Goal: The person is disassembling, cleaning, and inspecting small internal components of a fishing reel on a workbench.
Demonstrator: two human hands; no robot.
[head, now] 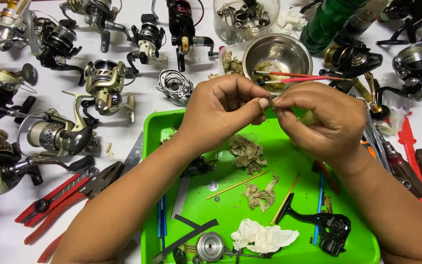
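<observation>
I pinch a tiny dark metal part (270,101) between the thumb and forefinger of my left hand (221,115) and those of my right hand (321,120), fingers pressed together on it from both sides, so it sits right at the meeting fingertips, equally near to both. It is too small to tell its long axis. Below my fingers lies the bright green plastic tray (289,166) on the white desk (137,105).

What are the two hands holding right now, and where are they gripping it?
Both the left hand and right hand pinch one tiny part between their fingertips above the green tray; what it is cannot be told.
</observation>
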